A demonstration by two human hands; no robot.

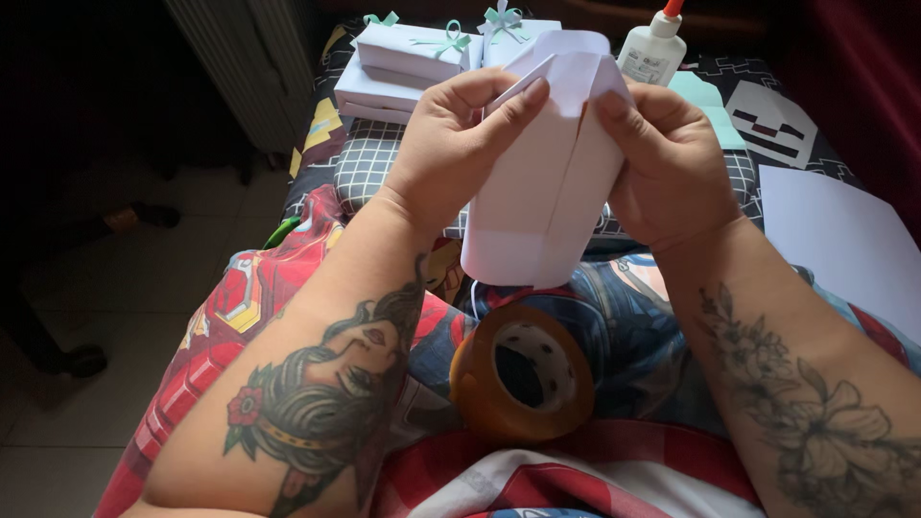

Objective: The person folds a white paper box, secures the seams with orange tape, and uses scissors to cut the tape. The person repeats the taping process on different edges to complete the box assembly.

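1. Bright comic-print bedding [240, 297] covers the surface, with a tiled floor [125, 278] off to the left side.
2. Both hands hold a folded white paper piece [547, 182] up above the bedding, its long folds running top to bottom.
3. The left hand [451, 144] is clamped on the paper's upper left edge, the forefinger lying across the front fold.
4. The right hand [672, 163] is closed on the upper right edge, the thumb pressed on the front.
5. A brown roll of tape [523, 374] stands on its edge just below the paper.
6. Behind the hands lie stacked white gift boxes [403, 67] with pale green bows, a white glue bottle [652, 48] with a red tip, and a white sheet [844, 240] at the right.
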